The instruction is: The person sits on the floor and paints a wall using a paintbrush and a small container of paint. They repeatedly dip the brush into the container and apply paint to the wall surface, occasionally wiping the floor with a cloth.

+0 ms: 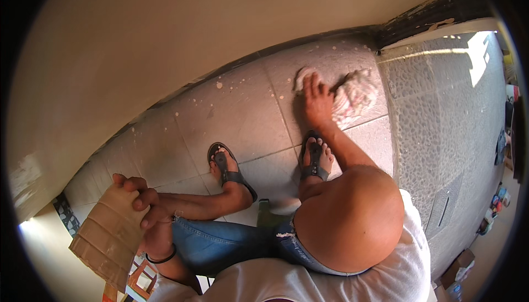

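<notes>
My left hand (144,203) grips the edge of a creased piece of brown cardboard (107,236), raised at the lower left beside my bent knee. Down on the tiled floor, my right hand (319,101) presses its fingers on part of a whitish, pink-patterned cloth (308,78). The bunched bulk of the cloth (357,93) lies just right of that hand. Pale paint spots (219,85) dot the grey floor tiles (231,112). My feet, in black thong sandals, stand on the tiles, the right one just below my right hand.
A beige wall (165,33) with a dark baseboard runs along the far side. At right, a pebbled floor strip (413,95) borders the tiles. A cardboard box (456,267) and a plastic bottle (454,291) stand lower right. An orange-brown wooden frame (140,279) shows lower left.
</notes>
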Tool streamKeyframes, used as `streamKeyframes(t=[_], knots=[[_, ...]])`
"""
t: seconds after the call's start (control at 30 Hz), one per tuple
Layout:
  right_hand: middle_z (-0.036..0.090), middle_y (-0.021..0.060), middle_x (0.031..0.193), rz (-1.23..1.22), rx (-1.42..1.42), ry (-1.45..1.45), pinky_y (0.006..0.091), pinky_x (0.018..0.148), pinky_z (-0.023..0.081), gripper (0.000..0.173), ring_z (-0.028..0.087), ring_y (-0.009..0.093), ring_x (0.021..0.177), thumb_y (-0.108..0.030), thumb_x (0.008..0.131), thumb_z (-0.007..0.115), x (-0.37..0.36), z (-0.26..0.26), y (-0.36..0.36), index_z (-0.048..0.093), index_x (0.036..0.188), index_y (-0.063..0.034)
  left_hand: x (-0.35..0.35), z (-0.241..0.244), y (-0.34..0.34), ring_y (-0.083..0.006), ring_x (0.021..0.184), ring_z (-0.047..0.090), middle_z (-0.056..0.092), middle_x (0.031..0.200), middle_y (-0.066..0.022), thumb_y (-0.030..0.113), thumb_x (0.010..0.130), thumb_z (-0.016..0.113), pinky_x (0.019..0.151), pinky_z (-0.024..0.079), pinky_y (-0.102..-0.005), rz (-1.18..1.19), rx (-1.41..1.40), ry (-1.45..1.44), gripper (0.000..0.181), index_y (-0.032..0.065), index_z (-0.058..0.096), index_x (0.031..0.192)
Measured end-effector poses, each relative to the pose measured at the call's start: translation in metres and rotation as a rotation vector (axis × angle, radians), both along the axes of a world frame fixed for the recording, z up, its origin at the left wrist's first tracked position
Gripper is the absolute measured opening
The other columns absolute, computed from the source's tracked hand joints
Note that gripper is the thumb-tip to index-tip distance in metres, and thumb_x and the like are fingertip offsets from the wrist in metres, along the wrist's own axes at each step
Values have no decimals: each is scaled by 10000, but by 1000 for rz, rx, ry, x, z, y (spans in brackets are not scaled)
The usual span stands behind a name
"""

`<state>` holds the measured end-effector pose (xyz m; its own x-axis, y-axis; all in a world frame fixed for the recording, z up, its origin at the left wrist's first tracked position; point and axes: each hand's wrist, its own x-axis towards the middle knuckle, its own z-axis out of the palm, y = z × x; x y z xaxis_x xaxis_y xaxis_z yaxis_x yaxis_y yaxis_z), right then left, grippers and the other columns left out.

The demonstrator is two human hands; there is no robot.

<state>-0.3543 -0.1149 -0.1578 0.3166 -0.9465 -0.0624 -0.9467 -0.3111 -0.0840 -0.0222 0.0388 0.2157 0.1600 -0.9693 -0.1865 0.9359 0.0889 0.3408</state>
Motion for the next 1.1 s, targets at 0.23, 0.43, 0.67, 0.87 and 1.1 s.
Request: streamKeyframes(t=[0.23, 0.43, 0.67, 0.87, 1.1], knots=[[338, 153, 1679, 220, 85, -105, 590, 988, 490, 665, 458, 407, 1385, -86, 915, 588, 48, 5, 12, 439, 1563, -89, 9, 2, 6, -360, 1176, 550, 476, 1425, -232, 349, 987, 612, 824, 553, -419, -8, -3, 93, 692, 12, 375, 1542], [318, 220, 1665, 28, -10, -38, 589, 992, 491, 761, 490, 427, 1306, -176, 881, 653, 89, -10, -16, 381, 1574, -20, 28, 1, 22, -357, 1172, 557, 484, 1435, -214, 343, 1003, 581, 821, 560, -432, 61, 19, 119, 640, 38, 411, 1540], [330, 175, 1670, 1024, 322, -307, 544, 1178, 399, 640, 402, 379, 1473, -86, 882, 629, 156, 41, 30, 514, 1512, -98, 35, 5, 40, -348, 1165, 555, 501, 1444, -205, 340, 1006, 581, 821, 559, -424, 92, 13, 195, 631, 46, 427, 1541], [635, 161, 1300, 865, 273, -359, 470, 965, 539, 378, 645, 352, 1103, -88, 854, 686, 80, 105, -29, 710, 1230, -120, 39, 9, 55, -345, 1189, 550, 499, 1466, -202, 340, 991, 614, 831, 561, -417, 135, 23, 239, 654, 48, 436, 1549], [743, 153, 948, 23, 746, -844, 419, 763, 574, 292, 732, 278, 857, -253, 1012, 642, -39, 261, -66, 700, 1087, 23, 42, 10, 69, -365, 1245, 561, 514, 1479, -210, 350, 999, 619, 894, 572, -427, 98, -24, 276, 636, 61, 461, 1544]])
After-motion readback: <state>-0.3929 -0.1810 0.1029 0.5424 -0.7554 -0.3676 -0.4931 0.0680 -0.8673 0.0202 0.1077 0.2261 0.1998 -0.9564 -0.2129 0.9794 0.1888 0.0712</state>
